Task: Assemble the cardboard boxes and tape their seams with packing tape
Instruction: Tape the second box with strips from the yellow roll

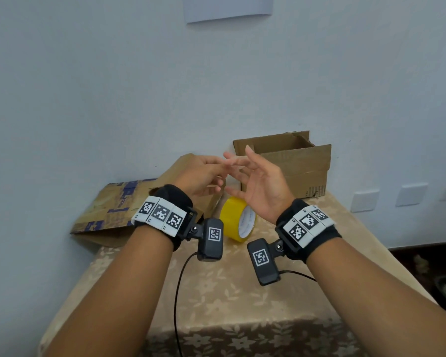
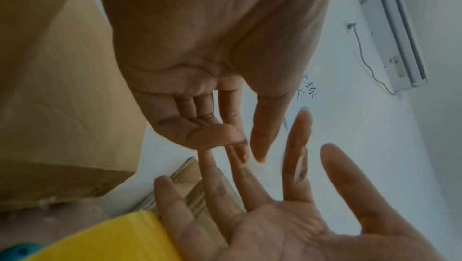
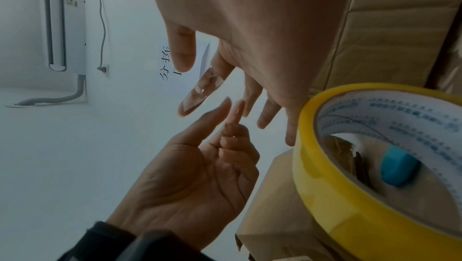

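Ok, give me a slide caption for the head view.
Both hands, left hand and right hand, meet above a yellow tape roll between cardboard boxes.

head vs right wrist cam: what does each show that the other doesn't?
Head only: the open box standing by the wall, the flattened printed box on the left, the flowered tablecloth, both wristbands.
Right wrist only: a clear scrap of tape stuck to a right-hand finger, a blue object seen through the roll's core, a wall unit with its cable.
Both: the left hand and right hand raised with fingertips meeting, and the yellow tape roll lying unheld.
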Demonstrator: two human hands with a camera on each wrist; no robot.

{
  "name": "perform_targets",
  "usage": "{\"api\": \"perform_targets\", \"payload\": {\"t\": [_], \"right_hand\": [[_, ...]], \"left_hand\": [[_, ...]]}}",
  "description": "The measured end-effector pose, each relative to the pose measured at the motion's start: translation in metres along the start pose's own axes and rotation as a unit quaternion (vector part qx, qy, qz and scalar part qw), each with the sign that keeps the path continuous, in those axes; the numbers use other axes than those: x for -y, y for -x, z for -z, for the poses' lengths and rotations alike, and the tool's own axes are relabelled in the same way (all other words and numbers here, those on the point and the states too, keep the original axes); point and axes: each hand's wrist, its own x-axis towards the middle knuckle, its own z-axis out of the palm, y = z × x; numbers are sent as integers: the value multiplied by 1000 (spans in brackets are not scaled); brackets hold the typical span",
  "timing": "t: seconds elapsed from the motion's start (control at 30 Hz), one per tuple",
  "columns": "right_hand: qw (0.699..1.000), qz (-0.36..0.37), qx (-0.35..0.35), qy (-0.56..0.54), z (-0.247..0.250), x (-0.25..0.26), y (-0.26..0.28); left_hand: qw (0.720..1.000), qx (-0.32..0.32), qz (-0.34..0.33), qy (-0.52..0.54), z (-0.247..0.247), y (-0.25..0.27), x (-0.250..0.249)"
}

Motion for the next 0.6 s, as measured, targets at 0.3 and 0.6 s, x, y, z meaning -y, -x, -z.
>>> {"api": "perform_targets", "payload": {"t": [0.3, 0.6], "right_hand": [[1000, -6, 27, 10, 7, -1, -4], [999, 0, 53, 9, 4, -3, -6]], "left_hand": [[999, -25, -29, -10, 4, -3, 1], [994, -31, -86, -54, -4, -3, 6]]}}
